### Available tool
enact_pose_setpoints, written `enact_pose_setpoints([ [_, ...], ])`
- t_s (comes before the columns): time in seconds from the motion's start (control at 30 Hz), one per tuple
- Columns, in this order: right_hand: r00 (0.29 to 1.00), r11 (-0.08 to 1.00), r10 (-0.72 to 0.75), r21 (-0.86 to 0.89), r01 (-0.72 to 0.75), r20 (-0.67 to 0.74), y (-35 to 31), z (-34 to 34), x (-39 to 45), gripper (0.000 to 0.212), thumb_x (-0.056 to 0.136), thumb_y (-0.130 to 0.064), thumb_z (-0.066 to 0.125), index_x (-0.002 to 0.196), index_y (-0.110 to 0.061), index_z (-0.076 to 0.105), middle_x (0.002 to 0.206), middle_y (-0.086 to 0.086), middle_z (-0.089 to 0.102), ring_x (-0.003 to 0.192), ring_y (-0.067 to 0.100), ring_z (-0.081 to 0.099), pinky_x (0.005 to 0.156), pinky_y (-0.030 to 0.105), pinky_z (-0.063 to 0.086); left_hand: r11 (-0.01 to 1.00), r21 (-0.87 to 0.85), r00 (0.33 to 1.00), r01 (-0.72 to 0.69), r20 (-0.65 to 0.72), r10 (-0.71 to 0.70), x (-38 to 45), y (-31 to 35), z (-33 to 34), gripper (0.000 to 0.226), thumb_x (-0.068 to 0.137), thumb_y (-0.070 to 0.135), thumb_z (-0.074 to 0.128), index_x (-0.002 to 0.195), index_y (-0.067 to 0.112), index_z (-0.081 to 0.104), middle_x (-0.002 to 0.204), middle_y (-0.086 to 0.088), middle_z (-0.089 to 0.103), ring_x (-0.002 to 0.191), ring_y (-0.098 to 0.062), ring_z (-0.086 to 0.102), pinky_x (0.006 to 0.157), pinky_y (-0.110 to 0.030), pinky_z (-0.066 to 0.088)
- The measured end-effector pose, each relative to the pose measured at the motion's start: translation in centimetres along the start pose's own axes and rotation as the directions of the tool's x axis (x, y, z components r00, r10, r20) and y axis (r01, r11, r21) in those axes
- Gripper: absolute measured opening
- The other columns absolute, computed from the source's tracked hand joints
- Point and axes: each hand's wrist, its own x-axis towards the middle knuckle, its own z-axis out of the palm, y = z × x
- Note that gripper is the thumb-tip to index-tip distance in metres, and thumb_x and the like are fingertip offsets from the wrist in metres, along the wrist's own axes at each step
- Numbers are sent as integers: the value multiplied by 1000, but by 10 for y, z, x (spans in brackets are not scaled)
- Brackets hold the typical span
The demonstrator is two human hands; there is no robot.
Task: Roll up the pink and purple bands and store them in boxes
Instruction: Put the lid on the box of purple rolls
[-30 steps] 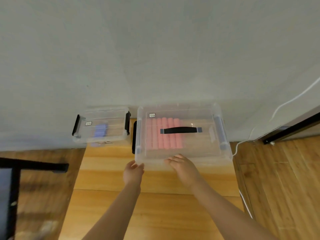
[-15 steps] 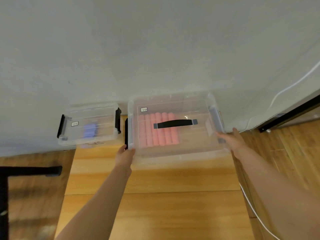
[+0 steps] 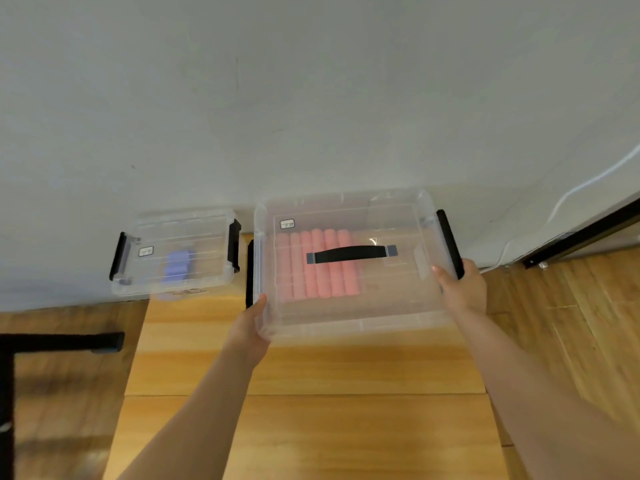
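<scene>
A large clear lidded box (image 3: pixel 388 306) with a black carry handle stands at the far end of the wooden table. Several rolled pink bands (image 3: pixel 318 268) lie side by side inside it. My left hand (image 3: pixel 251 325) grips the box's near left corner beside the black left latch. My right hand (image 3: pixel 462 289) grips the right side at the black right latch. To the left stands a smaller clear lidded box (image 3: pixel 145 271) with black latches, holding rolled purple bands (image 3: pixel 178 268).
The wooden table (image 3: pixel 311 393) butts against a grey wall. A black frame (image 3: pixel 59 342) stands left of the table. A white cable (image 3: pixel 581 185) runs along the wall at the right, above a wooden floor (image 3: pixel 571 306).
Both hands left the box's front edge and went to its two sides. My right hand closed round the right latch, which now shows black against the box side.
</scene>
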Motion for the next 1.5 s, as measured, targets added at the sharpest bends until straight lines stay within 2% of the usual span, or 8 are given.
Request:
enact_pose_setpoints([
  [0.13, 1000, 1000, -21, -12, 21, -20, 0, -2, -4, 38, 88, -24, 60, 118, -3, 52, 109, 17, 60, 91, 26, 55, 71, 30, 39, 998, 11, 986, -66, -153, 67, 2, 6, 0, 55, 84, 20, 68, 132, 14, 44, 122, -9, 58, 112, -25, 55, 104, -45, 38],
  [0.5, 996, 992, -64, -109, 56, -70, -2, -3, -11, 29, 88, -21, 58, 105, 3, 57, 97, 20, 61, 79, 26, 52, 66, 31, 39, 794, 561, 877, -232, -232, 421, -12, 10, 27, 39, 94, 12, 49, 133, 12, 44, 121, -11, 56, 108, -31, 52, 96, -43, 44],
  [0.73, 981, 964, -169, -225, 145, -92, -2, 0, -11, 21, 89, -14, 56, 88, 7, 59, 83, 24, 62, 66, 25, 48, 60, 32, 40, 576, 808, 829, -125, -234, 509, -14, 10, 39, 42, 91, 4, 43, 133, 2, 40, 120, -17, 57, 99, -33, 57, 61, -30, 40],
  [1.0, 983, 932, -181, -324, 160, -37, -1, 3, -16, 29, 93, -13, 48, 114, 7, 51, 104, 29, 60, 92, 39, 58, 67, 33, 39, 465, 877, 794, -119, -197, 575, -15, 6, 36, 40, 91, 3, 44, 131, -1, 41, 114, -19, 60, 101, -34, 58, 67, -33, 44],
  [1.13, 979, 923, -203, -332, 196, 15, 4, 2, -14, 50, 96, -14, 43, 142, -1, 29, 132, 24, 48, 120, 37, 47, 94, 40, 41, 325, 926, 773, -193, -61, 632, -13, 8, 26, 35, 94, 12, 42, 126, -1, 44, 108, -21, 60, 95, -35, 58, 69, -35, 47],
  [1.3, 982, 934, -188, -309, 182, 10, 5, 2, -15, 51, 96, -15, 44, 143, -3, 28, 133, 24, 48, 120, 37, 47, 93, 40, 41, 199, 959, 800, -200, 43, 598, -5, 17, 20, 46, 94, 13, 43, 137, 0, 32, 111, -21, 58, 94, -34, 57, 63, -32, 42],
  [1.4, 980, 929, -198, -315, 193, 17, 6, 3, -17, 50, 96, -14, 43, 143, -2, 28, 130, 24, 50, 118, 38, 48, 91, 40, 42, 96, 971, 737, -219, 100, 668, -9, 14, 19, 54, 94, 16, 45, 143, 3, 26, 133, -18, 47, 120, -32, 45, 88, -37, 45],
  [1.5, 979, 928, -203, -313, 202, 28, 4, 4, -19, 50, 97, -14, 41, 143, -2, 28, 133, 24, 48, 121, 38, 46, 94, 41, 41, -94, 970, 631, -224, 218, 745, -12, 21, 6, 75, 89, 32, 57, 146, 6, 17, 153, -13, 17, 141, -29, 12, 114, -41, 16],
])
